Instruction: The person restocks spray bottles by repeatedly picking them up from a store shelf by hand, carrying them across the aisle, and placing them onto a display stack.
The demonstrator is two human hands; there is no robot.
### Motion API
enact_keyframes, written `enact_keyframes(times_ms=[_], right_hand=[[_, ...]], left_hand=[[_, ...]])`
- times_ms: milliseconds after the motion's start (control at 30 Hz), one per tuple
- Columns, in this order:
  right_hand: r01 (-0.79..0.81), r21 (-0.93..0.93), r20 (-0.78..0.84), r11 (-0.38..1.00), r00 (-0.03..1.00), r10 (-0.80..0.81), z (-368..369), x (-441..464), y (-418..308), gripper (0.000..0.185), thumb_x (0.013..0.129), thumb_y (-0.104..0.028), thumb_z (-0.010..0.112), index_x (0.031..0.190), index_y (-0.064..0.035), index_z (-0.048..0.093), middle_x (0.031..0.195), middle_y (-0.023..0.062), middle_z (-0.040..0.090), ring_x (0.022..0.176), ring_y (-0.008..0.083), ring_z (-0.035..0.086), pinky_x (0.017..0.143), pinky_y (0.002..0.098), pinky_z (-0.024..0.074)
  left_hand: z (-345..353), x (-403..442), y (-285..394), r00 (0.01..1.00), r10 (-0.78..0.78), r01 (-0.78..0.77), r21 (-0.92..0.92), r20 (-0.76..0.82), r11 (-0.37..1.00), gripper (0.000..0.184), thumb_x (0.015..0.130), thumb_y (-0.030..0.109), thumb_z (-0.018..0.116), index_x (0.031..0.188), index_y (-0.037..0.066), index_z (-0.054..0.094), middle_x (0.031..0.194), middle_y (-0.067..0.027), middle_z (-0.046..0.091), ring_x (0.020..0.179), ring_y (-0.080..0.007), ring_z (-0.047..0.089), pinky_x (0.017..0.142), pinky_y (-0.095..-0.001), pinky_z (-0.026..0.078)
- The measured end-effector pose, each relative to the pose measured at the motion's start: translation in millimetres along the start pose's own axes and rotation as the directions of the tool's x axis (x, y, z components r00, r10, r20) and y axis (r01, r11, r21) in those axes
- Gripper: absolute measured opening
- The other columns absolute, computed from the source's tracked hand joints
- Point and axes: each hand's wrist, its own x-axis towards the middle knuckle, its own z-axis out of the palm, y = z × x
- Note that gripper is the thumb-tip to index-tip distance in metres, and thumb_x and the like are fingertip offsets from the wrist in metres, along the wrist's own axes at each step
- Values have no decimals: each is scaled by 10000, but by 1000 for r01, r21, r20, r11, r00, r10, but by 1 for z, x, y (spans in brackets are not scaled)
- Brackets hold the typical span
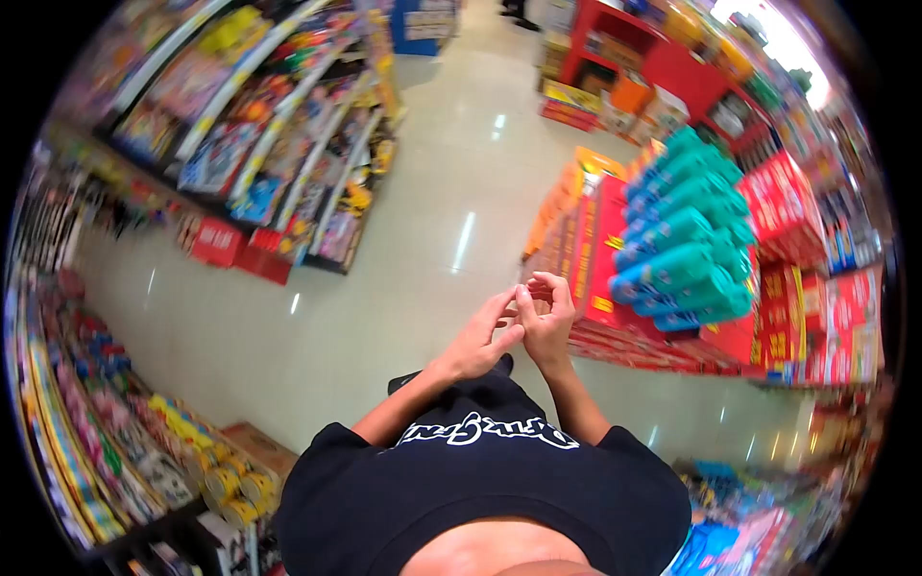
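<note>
Both hands meet in front of my black printed T-shirt point(480, 451), above the shop floor. My left hand point(474, 343) has its fingers stretched and its thumb apart, and no object shows in it. Its fingertips touch my right hand point(546, 315) near the thumb. The right fingers are bent in towards the thumb; whether something small sits between them cannot be made out. Just right of the right hand stands a stack of red boxes point(600, 252), with several teal spray cans point(682, 230) on top.
A tall shelf of toys and packets point(279, 125) stands at the upper left. Another goods shelf point(86, 432) curves along the left, with yellow cans point(230, 480) at its end. A pale tiled aisle point(451, 173) runs ahead. Red display shelving point(634, 58) stands at the far right.
</note>
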Motion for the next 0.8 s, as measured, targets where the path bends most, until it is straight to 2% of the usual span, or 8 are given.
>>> enact_keyframes(times_ms=[67,233,300,400,433,533,667,800], right_hand=[[76,19,129,997,989,-78,53,-10,-21,231,905,-83,708,1104,-9,616,949,94,641,833,169,659,740,311,548],[38,200,421,979,899,-121,202,-60,-83,200,908,-74,695,1073,12,622,961,110,644,840,191,674,755,319,554],[47,242,502,969,849,-167,260,-87,-113,201,905,-68,694,1072,17,622,972,118,643,839,196,676,764,320,555],[98,321,631,942,719,-290,332,-118,-152,214,876,-68,720,1054,14,632,956,122,633,831,200,661,750,314,545],[148,341,657,928,669,-348,354,-126,-163,220,865,-71,732,1045,13,635,942,120,631,824,202,657,736,315,541],[151,366,727,918,569,-384,416,-147,-178,219,849,-80,750,1020,4,641,909,110,626,789,203,647,708,319,531],[117,368,805,923,456,-379,496,-171,-187,215,849,-92,759,1011,-6,647,896,103,620,768,200,643,709,319,532],[-40,342,865,939,405,-298,592,-190,-196,224,875,-131,757,1020,-2,645,930,104,636,815,190,659,747,322,545]], left_hand=[[-40,-41,3,994,31,-28,28,-107,999,740,987,378,609,1557,42,278,1487,-183,411,1291,-316,527,1064,-443,440],[-142,-155,10,920,60,-17,112,-388,994,822,948,419,656,1543,3,271,1481,-198,409,1310,-319,507,1066,-442,438],[-178,-201,6,865,55,25,152,-498,988,836,936,410,676,1534,-13,272,1479,-199,410,1320,-313,498,1064,-437,441],[-223,-261,9,734,62,-35,53,-676,998,873,920,400,706,1541,-12,250,1522,-175,366,1371,-280,444,1083,-433,435],[-237,-277,11,703,65,-60,33,-708,998,875,920,399,706,1542,-10,247,1524,-173,363,1378,-279,434,1088,-435,426],[-269,-315,11,606,36,-110,-39,-795,993,861,925,377,701,1541,-6,237,1529,-166,358,1391,-279,417,1110,-436,392],[-328,-351,-6,492,-42,-126,-119,-870,985,813,910,384,718,1483,-26,313,1440,-167,459,1241,-231,561,964,-389,511],[-410,-385,-29,409,-55,-21,-70,-911,997,806,925,391,705,1479,-42,312,1380,-202,515,1224,-254,577,999,-389,486]])
